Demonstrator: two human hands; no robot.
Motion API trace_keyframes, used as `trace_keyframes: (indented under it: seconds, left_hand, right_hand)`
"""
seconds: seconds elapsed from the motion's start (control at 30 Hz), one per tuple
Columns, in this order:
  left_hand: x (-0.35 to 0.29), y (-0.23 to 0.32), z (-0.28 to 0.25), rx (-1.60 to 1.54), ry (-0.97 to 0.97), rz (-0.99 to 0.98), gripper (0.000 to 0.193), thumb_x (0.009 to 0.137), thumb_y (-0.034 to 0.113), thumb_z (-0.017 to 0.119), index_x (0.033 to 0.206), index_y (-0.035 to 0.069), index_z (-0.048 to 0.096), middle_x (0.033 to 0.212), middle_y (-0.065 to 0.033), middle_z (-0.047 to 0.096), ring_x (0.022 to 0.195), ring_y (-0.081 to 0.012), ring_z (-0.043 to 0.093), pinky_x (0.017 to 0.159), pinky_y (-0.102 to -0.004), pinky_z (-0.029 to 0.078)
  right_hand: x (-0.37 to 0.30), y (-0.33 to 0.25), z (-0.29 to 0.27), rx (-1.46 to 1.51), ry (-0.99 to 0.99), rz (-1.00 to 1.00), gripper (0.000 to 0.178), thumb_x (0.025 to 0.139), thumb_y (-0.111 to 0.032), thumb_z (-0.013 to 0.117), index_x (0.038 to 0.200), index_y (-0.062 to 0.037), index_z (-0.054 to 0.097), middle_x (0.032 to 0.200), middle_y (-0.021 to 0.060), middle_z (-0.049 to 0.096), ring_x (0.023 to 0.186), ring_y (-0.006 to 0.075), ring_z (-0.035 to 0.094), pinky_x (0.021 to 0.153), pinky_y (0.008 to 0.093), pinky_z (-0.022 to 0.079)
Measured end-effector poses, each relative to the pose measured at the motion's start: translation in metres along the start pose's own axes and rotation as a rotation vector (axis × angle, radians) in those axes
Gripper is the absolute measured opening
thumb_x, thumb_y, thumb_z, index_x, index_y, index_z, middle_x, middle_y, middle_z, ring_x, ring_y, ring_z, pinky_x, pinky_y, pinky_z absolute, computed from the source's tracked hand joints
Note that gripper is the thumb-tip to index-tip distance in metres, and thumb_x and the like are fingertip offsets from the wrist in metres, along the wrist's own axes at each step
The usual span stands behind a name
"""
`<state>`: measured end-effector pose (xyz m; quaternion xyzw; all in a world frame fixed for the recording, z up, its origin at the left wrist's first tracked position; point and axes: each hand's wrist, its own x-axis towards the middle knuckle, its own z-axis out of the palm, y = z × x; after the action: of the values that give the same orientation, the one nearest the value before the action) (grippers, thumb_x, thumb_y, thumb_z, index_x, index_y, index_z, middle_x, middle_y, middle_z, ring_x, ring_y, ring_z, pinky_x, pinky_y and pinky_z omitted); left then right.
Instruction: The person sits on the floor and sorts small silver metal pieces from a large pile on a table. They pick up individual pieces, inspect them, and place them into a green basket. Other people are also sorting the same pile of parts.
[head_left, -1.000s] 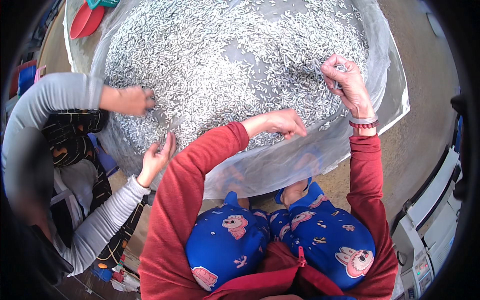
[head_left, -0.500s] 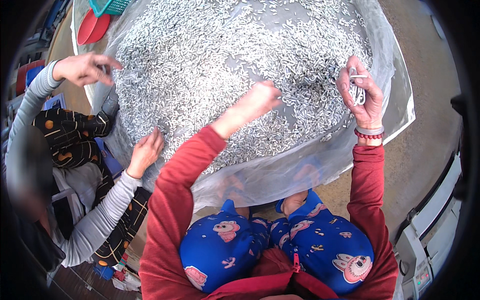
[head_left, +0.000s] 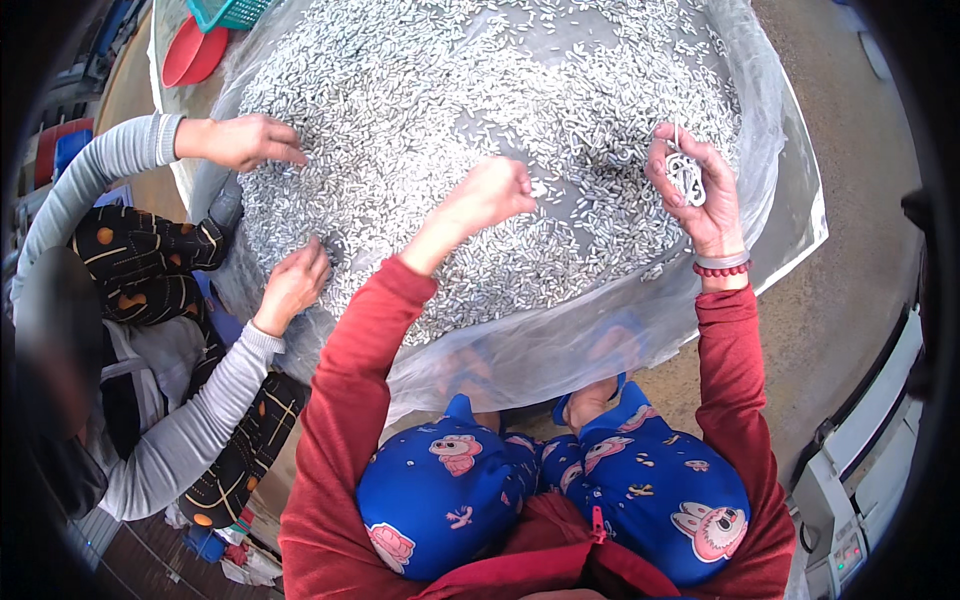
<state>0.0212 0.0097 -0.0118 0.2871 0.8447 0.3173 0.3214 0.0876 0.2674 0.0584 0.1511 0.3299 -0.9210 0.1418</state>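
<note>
A wide heap of small silvery-white elongated pieces (head_left: 400,110), some bent like hooks, covers a sheet of clear plastic. Over the middle of the heap is my left hand (head_left: 485,195), its fingers curled together; whatever is between the fingertips is too small to name. My right hand (head_left: 705,190), palm up over the heap's right side, is closed around a bunch of white curved hook-like pieces (head_left: 685,180). One piece sticks up by the fingertips. A darker cluster of the pieces (head_left: 620,165) lies between my two hands.
Beside me on the left, a co-worker's two hands (head_left: 255,142) work at the heap's left edge. A red bowl (head_left: 195,52) and a teal basket (head_left: 228,12) stand at the far left. Clear plastic sheeting (head_left: 560,340) rises along the near edge, above my knees.
My left hand has drawn back slightly to the left. The right hand has shifted left with its bunch. The co-worker's far hand has moved right, onto the heap.
</note>
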Motion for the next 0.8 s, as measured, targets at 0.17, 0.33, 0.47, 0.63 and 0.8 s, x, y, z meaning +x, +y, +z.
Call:
trace_keyframes:
  seconds: [0.17,0.33,0.47,0.63,0.8]
  left_hand:
    - [-0.027,-0.002,-0.034,-0.228,-0.037,-0.179,0.021,0.072,0.013,0.070,0.086,-0.002,0.066,0.063,-0.0079,0.060,0.046,-0.0135,0.057,0.047,-0.0297,0.046]
    - [-0.017,-0.014,-0.025,-0.031,0.235,-0.031,0.024,0.073,0.011,0.071,0.091,-0.001,0.063,0.069,-0.0118,0.059,0.059,-0.0237,0.062,0.056,-0.0354,0.048]
    - [0.003,-0.036,0.006,0.287,0.471,0.254,0.026,0.073,0.014,0.071,0.092,-0.001,0.061,0.079,-0.0187,0.058,0.080,-0.0357,0.059,0.072,-0.0421,0.047]
    - [0.003,-0.042,0.009,0.314,0.433,0.238,0.020,0.072,0.013,0.071,0.083,-0.001,0.062,0.071,-0.0193,0.059,0.077,-0.0377,0.061,0.069,-0.0429,0.048]
    - [-0.017,-0.024,-0.040,-0.324,0.169,-0.190,0.018,0.079,0.019,0.069,0.076,0.001,0.065,0.059,-0.0076,0.058,0.060,-0.0118,0.059,0.049,-0.0303,0.045]
  right_hand:
    - [0.002,0.002,0.002,-0.498,-0.031,-0.065,0.035,0.083,-0.017,0.049,0.111,0.0036,0.052,0.080,0.0104,0.057,0.050,0.0085,0.048,0.033,0.0169,0.029]
    - [0.008,0.013,0.003,-0.164,-0.174,-0.033,0.034,0.091,-0.032,0.049,0.091,0.0019,0.057,0.074,0.0102,0.053,0.049,0.0091,0.045,0.032,0.0154,0.028]
    - [0.006,0.013,0.005,-0.043,-0.115,0.020,0.035,0.089,-0.026,0.048,0.107,0.0031,0.054,0.070,0.0084,0.048,0.047,0.0105,0.041,0.033,0.0163,0.030]
    - [0.009,0.024,0.005,0.144,-0.030,0.082,0.047,0.091,-0.023,0.042,0.132,0.0006,0.038,0.080,0.0116,0.053,0.055,0.0136,0.044,0.034,0.0174,0.034]
    - [0.018,0.050,0.012,0.171,0.102,0.286,0.043,0.091,-0.018,0.038,0.130,0.0010,0.041,0.097,0.0168,0.058,0.080,0.0226,0.058,0.056,0.0267,0.053]
